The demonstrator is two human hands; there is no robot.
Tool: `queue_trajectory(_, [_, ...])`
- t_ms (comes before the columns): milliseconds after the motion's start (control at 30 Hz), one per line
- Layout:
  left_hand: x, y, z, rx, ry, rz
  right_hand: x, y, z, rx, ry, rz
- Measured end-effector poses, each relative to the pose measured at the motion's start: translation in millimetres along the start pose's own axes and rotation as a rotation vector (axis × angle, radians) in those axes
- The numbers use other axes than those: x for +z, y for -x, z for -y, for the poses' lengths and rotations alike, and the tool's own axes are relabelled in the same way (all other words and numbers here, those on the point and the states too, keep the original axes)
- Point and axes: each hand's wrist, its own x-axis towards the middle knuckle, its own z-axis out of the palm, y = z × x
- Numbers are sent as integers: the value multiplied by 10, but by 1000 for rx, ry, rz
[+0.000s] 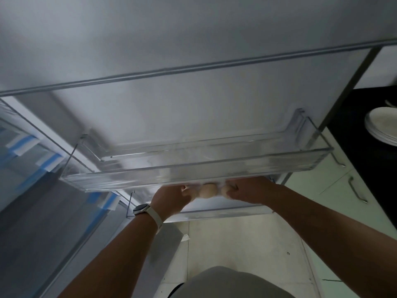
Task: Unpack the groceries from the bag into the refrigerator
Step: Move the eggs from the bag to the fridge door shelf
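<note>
- Pale tiled floor, dimly lit.
- Black tabletop at the right, carrying a stack of white plates.
- Pale cabinet fronts below it, with metal handles.

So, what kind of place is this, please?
Probably a home kitchen. The refrigerator door stands open with clear door shelves, the left hand and right hand hold eggs below one, and white plates are stacked on a dark counter.
</note>
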Motion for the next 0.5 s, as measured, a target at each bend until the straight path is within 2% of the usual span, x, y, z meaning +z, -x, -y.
queue_trajectory(133, [-20,165,21,47,129,-134,-62,75,17,-22,27,-1])
queue_trajectory(267, [-36,348,-73,172,192,-261,-26,164,42,-104,-27,-111])
queue_trajectory(500, [4,511,-133,346,34,-337,-22,363,191,-181,65,-252])
